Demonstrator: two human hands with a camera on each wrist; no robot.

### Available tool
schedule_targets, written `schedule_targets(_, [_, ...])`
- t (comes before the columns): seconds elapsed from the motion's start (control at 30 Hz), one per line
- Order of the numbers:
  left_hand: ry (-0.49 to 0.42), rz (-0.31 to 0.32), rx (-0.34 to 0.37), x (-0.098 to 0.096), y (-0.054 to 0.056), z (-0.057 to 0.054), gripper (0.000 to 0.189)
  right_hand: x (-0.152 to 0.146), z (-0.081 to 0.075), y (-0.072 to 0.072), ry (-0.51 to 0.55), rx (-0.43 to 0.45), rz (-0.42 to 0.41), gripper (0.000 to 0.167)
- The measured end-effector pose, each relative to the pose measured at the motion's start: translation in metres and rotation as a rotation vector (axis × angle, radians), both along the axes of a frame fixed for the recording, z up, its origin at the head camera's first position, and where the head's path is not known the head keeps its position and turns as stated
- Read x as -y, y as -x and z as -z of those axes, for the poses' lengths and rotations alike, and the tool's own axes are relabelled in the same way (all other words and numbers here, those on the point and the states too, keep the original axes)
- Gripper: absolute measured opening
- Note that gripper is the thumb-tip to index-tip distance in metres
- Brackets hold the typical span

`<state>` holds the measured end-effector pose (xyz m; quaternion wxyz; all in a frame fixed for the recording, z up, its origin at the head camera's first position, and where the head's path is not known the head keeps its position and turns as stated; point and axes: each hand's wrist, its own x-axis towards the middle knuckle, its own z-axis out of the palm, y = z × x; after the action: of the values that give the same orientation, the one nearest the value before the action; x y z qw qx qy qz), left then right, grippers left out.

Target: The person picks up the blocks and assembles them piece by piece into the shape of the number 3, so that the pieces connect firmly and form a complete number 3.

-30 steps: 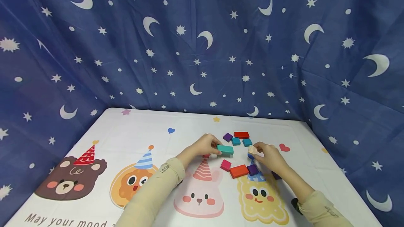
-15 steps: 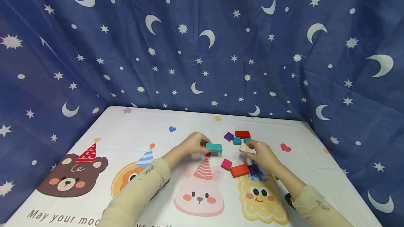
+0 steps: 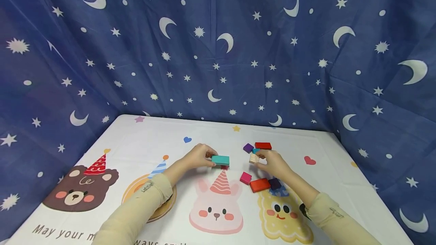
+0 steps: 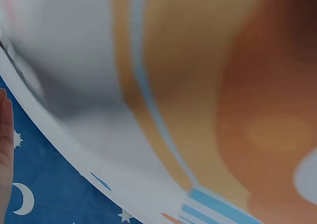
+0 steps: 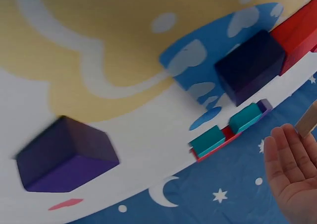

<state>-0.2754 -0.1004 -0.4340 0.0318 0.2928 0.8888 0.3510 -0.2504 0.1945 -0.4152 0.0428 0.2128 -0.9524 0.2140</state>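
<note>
Beyond the near red block (image 3: 259, 185) and to its left, the left hand (image 3: 197, 156) pinches the long teal block (image 3: 220, 160) by its left end, likely to leave the right end free. Beyond the near red block, the right hand (image 3: 272, 162) pinches the pale block (image 3: 253, 158) from the right, perhaps to keep its left face bare. Close against the near red block's two ends sit the crimson block (image 3: 246, 178) and dark purple block (image 3: 274, 183), seemingly arranged as a row
</note>
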Motion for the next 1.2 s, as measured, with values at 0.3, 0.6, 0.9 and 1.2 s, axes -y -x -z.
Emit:
schedule_targets(0.3, [0.087, -0.035, -0.030, 0.018, 0.000, -0.003, 0.029, 0.017, -0.001, 0.003, 0.038, 0.036, -0.021, 0.029])
schedule_targets(0.6, [0.086, -0.056, 0.001, 0.028, -0.001, -0.004, 0.031, 0.038, -0.001, 0.005, 0.019, 0.111, 0.011, 0.032])
schedule_targets(0.9, [0.131, -0.058, 0.004, 0.035, 0.001, -0.001, 0.033, 0.053, 0.000, 0.008, 0.006, 0.133, -0.018, 0.031])
schedule_targets(1.2, [0.146, -0.034, -0.042, 0.032, 0.002, 0.006, 0.032, 0.065, 0.001, 0.011, 0.000, 0.152, -0.067, 0.032])
